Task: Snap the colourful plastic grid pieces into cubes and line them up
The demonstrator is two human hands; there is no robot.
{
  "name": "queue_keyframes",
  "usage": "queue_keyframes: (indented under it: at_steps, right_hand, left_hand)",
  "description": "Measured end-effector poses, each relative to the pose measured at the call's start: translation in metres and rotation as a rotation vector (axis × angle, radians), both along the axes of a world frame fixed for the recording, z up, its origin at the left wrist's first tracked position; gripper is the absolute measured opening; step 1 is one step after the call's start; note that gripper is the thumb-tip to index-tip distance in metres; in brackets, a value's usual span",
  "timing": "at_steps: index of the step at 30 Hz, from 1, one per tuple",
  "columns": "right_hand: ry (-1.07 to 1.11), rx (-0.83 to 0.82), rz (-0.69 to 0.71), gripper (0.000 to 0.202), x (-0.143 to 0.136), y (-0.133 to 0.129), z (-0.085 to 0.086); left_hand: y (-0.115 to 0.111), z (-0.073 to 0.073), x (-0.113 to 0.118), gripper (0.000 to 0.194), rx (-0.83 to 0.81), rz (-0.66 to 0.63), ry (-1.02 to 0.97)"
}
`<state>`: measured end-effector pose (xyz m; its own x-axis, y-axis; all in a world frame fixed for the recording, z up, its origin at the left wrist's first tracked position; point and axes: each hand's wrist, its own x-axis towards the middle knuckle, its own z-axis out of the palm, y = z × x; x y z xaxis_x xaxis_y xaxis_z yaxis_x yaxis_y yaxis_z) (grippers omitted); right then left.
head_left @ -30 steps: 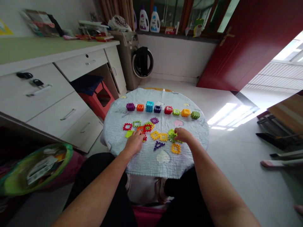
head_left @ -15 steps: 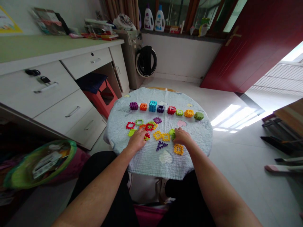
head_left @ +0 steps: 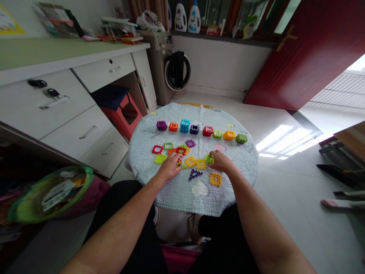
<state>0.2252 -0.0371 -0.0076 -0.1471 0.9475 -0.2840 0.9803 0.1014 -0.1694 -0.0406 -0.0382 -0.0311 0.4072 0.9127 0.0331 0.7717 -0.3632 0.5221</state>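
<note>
My left hand (head_left: 170,166) reaches over a cluster of loose plastic interlocking pieces, fingers apart. A red frame piece (head_left: 180,150) lies at its fingertips, and a small green piece (head_left: 184,165) shows beside the thumb. What is under the palm is hidden. My right hand (head_left: 221,161) grips a green interlocking block (head_left: 209,158) between thumb and fingers, low over the cloth. Between the hands lie two yellow frame pieces, one a yellow square (head_left: 200,164). Nearer me are a purple triangle (head_left: 195,174) and a yellow window piece (head_left: 216,179).
A row of assembled blocks, including a turquoise block (head_left: 184,126) and a red cube (head_left: 208,131), stands across the far part of the cloth-covered round table (head_left: 176,194). White drawers (head_left: 85,129) and a lined bin (head_left: 88,190) are on the left; a red stool (head_left: 129,118) stands behind.
My left hand has shifted slightly right across the loose pieces, with its fingers more spread. My right hand keeps the green block, more of which now shows. The camera view has shifted slightly.
</note>
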Motion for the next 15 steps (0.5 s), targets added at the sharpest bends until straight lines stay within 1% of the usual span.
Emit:
queue_keyframes:
  at_steps: [2,9,12,15]
  right_hand:
    - [0.006,0.009,-0.003,0.045,0.0002,0.0004,0.0008]
    - [0.020,0.044,0.026,0.047,-0.0034,0.0002,0.0036]
    - [0.025,0.031,0.041,0.047,-0.0067,0.0000,0.0031]
    - [0.038,0.020,0.055,0.047,-0.0075,0.0003,0.0020]
  left_hand:
    - [0.0001,0.0003,-0.0013,0.048,0.007,-0.003,0.020]
    - [-0.0026,0.0026,-0.0055,0.038,0.021,0.011,0.217]
    - [-0.0037,0.0038,-0.0039,0.028,0.015,0.010,0.236]
    - [-0.0033,0.0054,-0.0016,0.019,-0.024,0.016,0.214]
